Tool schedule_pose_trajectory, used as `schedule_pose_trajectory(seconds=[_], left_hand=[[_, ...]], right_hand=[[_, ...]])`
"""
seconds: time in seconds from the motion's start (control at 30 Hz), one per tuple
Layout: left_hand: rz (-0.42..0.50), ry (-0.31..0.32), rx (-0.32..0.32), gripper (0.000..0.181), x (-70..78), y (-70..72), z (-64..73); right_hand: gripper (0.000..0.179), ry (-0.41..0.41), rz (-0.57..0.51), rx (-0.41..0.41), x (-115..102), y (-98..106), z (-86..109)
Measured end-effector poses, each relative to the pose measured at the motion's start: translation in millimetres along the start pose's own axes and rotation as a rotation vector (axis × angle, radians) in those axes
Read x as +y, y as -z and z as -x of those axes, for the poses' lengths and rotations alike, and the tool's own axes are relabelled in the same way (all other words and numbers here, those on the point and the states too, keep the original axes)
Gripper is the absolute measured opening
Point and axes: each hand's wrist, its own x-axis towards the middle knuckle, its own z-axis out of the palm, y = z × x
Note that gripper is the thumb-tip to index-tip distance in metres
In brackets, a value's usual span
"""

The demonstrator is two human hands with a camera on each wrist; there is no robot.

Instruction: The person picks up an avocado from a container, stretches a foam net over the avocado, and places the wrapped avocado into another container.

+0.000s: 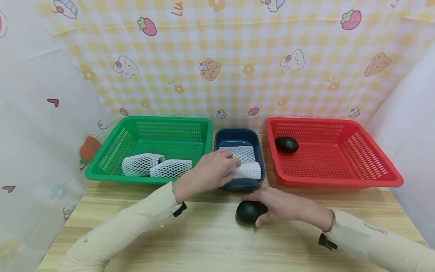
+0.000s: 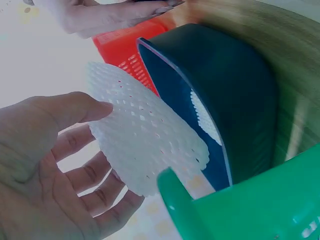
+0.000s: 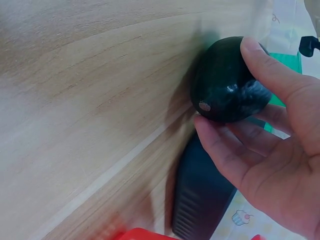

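Avocado (image 1: 247, 212), dark and glossy, lay in the grip of the right hand (image 1: 280, 204) at the table (image 1: 190, 234), just on the near side of the blue bin (image 1: 238, 136); whether it rested on the wood or hung slightly above was hard to tell. The left hand (image 1: 212, 168) reached over that bin and pinched a white foam net (image 1: 246, 170) between thumb and fingers. The two hands were apart, each with its own load.

The step in hand looked like picking out a net while the fruit was kept ready. The next move probably called for a light lift clear of the bin's rim (soft foam could easily snag or fold there), with the avocado held steady.

The held net was a springy, open-meshed tube, somewhat flattened; another net (image 1: 244, 153) lay in the bin. The avocado was a firm-looking, rounded oval with a small pale scar at one end. Two plump nets (image 1: 137, 165) lay in the green basket (image 1: 170, 145), their contents mostly hidden. A second avocado (image 1: 287, 144) sat bare at the left of the red basket (image 1: 340, 162), whose plastic walls were slotted.
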Motion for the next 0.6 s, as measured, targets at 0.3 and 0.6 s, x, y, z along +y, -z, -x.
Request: schedule_pose_trajectory(seconds=[0.3,0.6], left_hand=[[0.047,-0.039,0.016,0.025,-7.2,-4.2,6.8],[0.064,-0.054,0.017,0.027,-9.9,-7.9,10.3]], right_hand=[[0.069,0.007,0.014,0.007,-1.9,-0.2,0.2],[0.068,0.003,-0.039,0.039,-2.7,4.1,5.4]])
